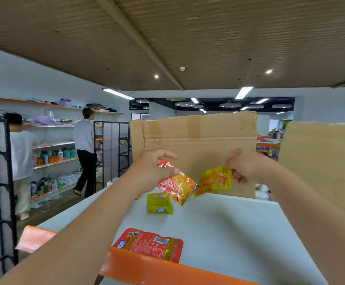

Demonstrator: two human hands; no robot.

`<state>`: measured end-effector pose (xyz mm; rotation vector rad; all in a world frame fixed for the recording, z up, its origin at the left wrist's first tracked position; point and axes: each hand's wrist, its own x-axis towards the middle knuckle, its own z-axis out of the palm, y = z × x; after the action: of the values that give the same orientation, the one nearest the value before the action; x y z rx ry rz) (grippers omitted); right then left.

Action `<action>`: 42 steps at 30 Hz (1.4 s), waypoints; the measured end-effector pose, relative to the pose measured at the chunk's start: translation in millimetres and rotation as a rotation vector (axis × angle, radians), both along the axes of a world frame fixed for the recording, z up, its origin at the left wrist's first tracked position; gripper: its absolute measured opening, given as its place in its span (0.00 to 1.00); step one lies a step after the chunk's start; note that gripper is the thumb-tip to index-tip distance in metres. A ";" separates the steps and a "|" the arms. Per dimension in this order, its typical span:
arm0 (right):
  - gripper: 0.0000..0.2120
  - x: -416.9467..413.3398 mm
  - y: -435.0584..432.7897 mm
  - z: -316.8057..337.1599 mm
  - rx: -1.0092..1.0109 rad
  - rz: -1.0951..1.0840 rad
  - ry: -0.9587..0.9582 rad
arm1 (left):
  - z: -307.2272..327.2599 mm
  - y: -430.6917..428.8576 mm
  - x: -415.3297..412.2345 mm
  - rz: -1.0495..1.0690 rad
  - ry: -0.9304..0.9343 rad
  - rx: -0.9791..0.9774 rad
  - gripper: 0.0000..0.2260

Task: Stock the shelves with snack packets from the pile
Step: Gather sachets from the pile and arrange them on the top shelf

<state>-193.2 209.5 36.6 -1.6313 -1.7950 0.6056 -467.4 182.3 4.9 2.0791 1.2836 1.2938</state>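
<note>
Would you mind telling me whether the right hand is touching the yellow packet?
Touching. The head view shows the right hand pinching the yellow packet by its upper right corner, with no gap between fingers and wrapper.

Cardboard sheet (198,140) behind open shelf (229,233)

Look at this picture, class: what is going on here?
A person is putting snack packets on a white shelf. The left hand grips an orange packet and the right hand pinches a yellow packet by its top edge, both held above the shelf in front of a cardboard sheet. A green packet and a red packet lie flat on the shelf.
</note>
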 end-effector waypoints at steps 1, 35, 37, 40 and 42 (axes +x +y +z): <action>0.10 14.5 -3.7 -7.9 -0.108 -0.033 -0.064 | 2.1 6.2 14.4 -0.062 0.018 -0.031 0.15; 0.25 31.7 -12.4 -58.9 -0.203 -0.018 -0.658 | -44.0 27.1 94.6 -0.050 0.774 -0.307 0.16; 0.24 32.0 -11.5 -60.7 -0.217 -0.013 -0.624 | -42.8 23.5 94.4 -0.036 0.801 -0.293 0.16; 0.28 32.3 -10.3 -63.9 -0.232 -0.005 -0.610 | -43.8 21.9 96.2 -0.004 0.835 -0.224 0.18; 0.29 32.8 -9.4 -65.5 -0.228 -0.002 -0.610 | -45.8 21.3 98.9 -0.005 0.858 -0.166 0.20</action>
<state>-160.4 200.0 -28.9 -2.1388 -2.2066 0.3347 -368.6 203.6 -41.0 2.5925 1.6122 0.2218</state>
